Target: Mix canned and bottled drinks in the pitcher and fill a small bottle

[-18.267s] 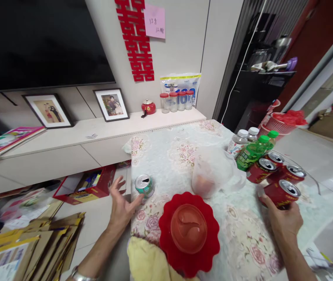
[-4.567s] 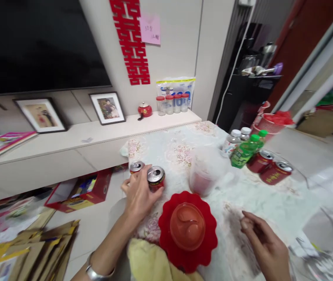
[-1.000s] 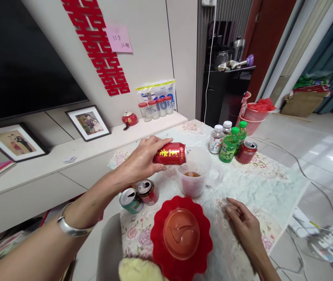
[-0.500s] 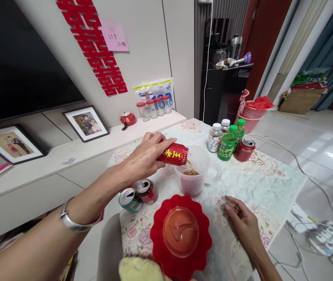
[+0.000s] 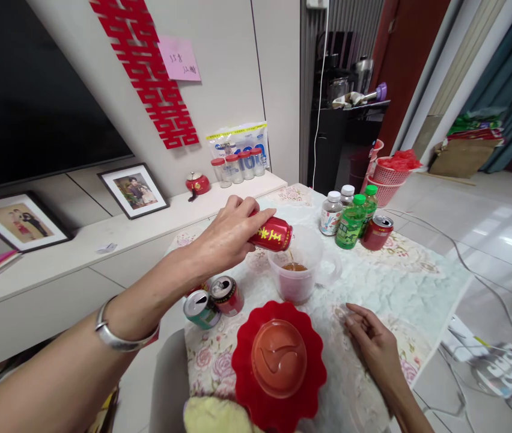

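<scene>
My left hand is wrapped round a red drink can, tipped on its side with its top over a translucent plastic jug. A thin brown stream runs from the can into the brown drink lying low in the jug. My right hand rests on the tablecloth to the right, fingers loosely bent and holding nothing I can see. Between the hands, nearer me, sits a red scalloped-edged dish with a round orange middle. An opened green can and an opened red can stand below my left forearm.
Bottles with green caps and white caps stand at the back right beside another red can. A yellow cloth lies at the near edge. Red-lidded glass jars line the white cabinet. Cables cross the floor at right.
My left hand and the tilted can have shifted slightly right and up, with the stream now thinner. My right hand stays where it was.
</scene>
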Motion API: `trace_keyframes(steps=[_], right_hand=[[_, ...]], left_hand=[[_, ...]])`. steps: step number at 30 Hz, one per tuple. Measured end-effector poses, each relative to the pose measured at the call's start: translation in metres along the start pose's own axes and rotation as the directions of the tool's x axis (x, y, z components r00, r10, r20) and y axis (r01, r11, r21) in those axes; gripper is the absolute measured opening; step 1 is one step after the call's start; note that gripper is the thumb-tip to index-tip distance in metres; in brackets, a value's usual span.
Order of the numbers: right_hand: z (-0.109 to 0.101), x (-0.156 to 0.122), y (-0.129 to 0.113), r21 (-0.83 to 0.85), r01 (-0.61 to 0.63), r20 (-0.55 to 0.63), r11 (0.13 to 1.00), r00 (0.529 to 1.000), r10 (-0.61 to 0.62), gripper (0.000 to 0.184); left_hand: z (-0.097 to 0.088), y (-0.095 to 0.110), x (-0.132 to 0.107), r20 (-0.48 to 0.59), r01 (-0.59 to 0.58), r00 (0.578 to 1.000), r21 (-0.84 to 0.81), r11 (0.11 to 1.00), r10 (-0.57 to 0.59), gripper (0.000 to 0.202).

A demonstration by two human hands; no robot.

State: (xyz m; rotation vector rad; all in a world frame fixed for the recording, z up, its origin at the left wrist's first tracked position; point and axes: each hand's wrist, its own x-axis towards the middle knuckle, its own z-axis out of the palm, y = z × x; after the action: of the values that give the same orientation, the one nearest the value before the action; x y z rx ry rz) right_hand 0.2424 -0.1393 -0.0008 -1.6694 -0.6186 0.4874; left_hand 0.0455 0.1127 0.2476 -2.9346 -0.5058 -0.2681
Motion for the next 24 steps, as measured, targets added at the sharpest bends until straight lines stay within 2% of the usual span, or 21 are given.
trace_keyframes(steps=[9, 16, 21, 24], right_hand=[[0.0, 0.0, 0.004, 0.003, -0.004, 0.011, 1.0, 1.0, 0.004, 0.061], [-0.001, 0.001, 0.01, 0.007, -0.009, 0.03, 1.0, 0.999, 0.009, 0.056], [-0.002, 0.001, 0.016, 0.007, -0.023, 0.049, 1.0, 0.999, 0.022, 0.056], [-0.003, 0.0, 0.018, 0.005, -0.031, 0.052, 0.999, 0.998, 0.031, 0.057]], left_hand=[[-0.002, 0.003, 0.008, 0.016, -0.017, 1.0, 0.098, 0.995, 0.016, 0.058], [-0.012, 0.013, 0.016, 0.089, -0.033, 0.996, 0.159, 0.987, 0.019, 0.063], [-0.018, 0.024, 0.022, 0.11, -0.026, 0.994, 0.112, 0.993, 0.014, 0.055], [-0.023, 0.031, 0.027, 0.16, -0.033, 0.987, 0.187, 0.982, 0.003, 0.048]])
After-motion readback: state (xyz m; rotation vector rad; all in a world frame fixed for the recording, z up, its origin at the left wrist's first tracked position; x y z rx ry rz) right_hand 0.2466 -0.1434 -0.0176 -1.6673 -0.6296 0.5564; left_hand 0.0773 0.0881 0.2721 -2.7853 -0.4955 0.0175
